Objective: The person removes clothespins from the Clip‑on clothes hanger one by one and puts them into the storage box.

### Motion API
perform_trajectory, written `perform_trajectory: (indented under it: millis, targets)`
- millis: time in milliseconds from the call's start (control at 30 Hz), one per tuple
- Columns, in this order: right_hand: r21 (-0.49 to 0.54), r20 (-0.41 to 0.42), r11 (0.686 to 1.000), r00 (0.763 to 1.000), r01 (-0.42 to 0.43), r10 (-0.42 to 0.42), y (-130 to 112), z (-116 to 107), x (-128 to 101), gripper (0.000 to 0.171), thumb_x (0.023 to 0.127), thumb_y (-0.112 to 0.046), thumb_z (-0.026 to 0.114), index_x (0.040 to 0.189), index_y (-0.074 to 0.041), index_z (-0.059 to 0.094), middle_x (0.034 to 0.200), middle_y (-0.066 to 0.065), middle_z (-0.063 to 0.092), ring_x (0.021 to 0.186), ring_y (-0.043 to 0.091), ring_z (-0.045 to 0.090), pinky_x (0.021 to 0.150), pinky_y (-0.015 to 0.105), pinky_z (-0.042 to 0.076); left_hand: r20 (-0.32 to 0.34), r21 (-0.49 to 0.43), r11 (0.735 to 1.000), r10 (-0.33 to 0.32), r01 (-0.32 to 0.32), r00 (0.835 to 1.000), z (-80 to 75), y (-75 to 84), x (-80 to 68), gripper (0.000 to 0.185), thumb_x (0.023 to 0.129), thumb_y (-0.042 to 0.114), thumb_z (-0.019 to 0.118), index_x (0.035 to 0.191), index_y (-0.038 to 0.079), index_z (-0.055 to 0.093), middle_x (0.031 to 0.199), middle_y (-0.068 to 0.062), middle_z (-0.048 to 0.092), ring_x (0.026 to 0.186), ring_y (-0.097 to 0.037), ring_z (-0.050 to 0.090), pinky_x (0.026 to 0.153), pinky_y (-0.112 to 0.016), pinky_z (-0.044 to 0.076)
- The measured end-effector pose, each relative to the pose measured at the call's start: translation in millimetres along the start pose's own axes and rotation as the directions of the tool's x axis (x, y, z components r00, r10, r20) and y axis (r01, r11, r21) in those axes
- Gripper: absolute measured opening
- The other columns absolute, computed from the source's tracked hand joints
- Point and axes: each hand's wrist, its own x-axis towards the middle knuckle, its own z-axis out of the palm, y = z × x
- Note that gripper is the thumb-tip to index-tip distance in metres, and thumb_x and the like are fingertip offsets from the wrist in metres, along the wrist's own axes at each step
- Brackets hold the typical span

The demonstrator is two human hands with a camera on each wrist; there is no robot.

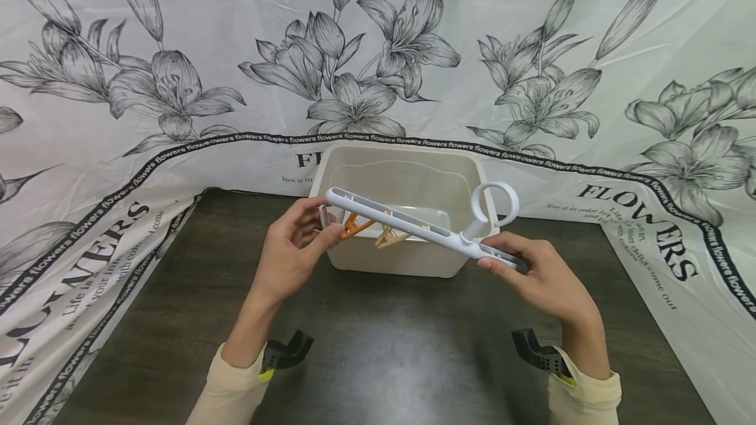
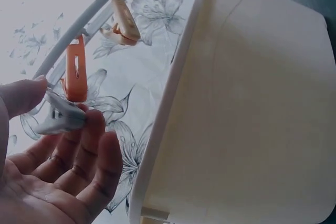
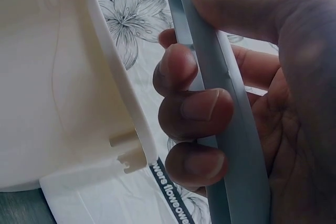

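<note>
A person holds a white hanger bar (image 1: 413,222) level above the near rim of a cream plastic tub (image 1: 407,169), which stands on a dark table (image 1: 378,346) toward its far edge, against the flowered cloth (image 1: 177,84). The tub is the landmark here: the bar crosses over its front wall, slanting from the tub's left rim down to its right front corner.

The right hand (image 1: 546,277) grips the bar's right end just outside the tub's right front corner; the right wrist view shows the fingers (image 3: 197,111) curled tight round the bar with the thumb pressed along its top. The bar's ring-shaped hook (image 1: 496,205) rises just left of that hand, over the tub's right side.

The left hand (image 1: 295,248) is at the tub's left front corner, at the bar's other end. Its thumb and fingertips pinch a small grey clip (image 2: 60,116) with a narrow grip, the remaining fingers loose.

Two more clips hang from the bar in front of the tub's near wall: an orange clip (image 1: 354,226) right beside the left hand, and a beige clip (image 1: 391,237) just to its right.

Inside the tub a clear plastic piece (image 1: 422,214) lies on the bottom; I cannot tell what else, if anything, it holds.
</note>
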Motion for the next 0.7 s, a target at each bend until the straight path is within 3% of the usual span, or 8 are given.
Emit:
perform_trajectory:
  millis: [133,300,567,700]
  targets:
    - [-0.005,0.0,1.0,1.0,-0.009,0.009,2.0,-1.2,-0.4,0.026,0.09,-0.006,0.078,0.111,-0.021,0.073,0.08,-0.009,0.063,0.063,0.003,0.049,0.057,0.023,0.041,0.053,-0.038,0.999,-0.033,0.035,0.998,-1.1,-2.7,0.9,0.03,0.097,0.005,0.069,0.126,0.001,0.063,0.11,-0.011,0.067,0.087,-0.012,0.069,0.075,-0.028,0.06]
    - [-0.004,0.008,1.0,1.0,-0.012,0.013,1.7,-2.6,-0.3,0.027,0.09,-0.007,0.078,0.111,-0.022,0.073,0.077,-0.01,0.061,0.062,0.003,0.047,0.055,0.023,0.04,0.095,-0.064,0.998,-0.017,0.023,0.995,-5.1,-4.8,1.5,0.019,0.099,0.003,0.066,0.116,-0.002,0.062,0.1,-0.012,0.066,0.077,-0.016,0.065,0.069,-0.029,0.059]
    - [-0.01,0.032,1.0,0.999,-0.006,0.006,-0.7,-5.2,-0.5,0.027,0.09,-0.009,0.079,0.11,-0.026,0.073,0.074,-0.01,0.058,0.06,0.002,0.045,0.055,0.023,0.039,0.088,-0.051,0.999,0.021,-0.016,0.996,-7.0,-4.4,-1.5,0.016,0.101,0.0,0.06,0.116,-0.005,0.058,0.096,-0.008,0.069,0.068,-0.015,0.061,0.061,-0.028,0.055]
    - [-0.016,0.041,1.0,0.999,0.0,0.001,-0.9,-5.8,-1.7,0.027,0.089,-0.01,0.08,0.11,-0.027,0.073,0.074,-0.01,0.058,0.061,0.002,0.045,0.056,0.023,0.039,0.075,-0.022,0.999,0.035,-0.034,0.997,-6.9,-3.9,-2.5,0.012,0.101,-0.002,0.059,0.112,-0.005,0.058,0.097,-0.012,0.068,0.069,-0.016,0.06,0.061,-0.027,0.052]
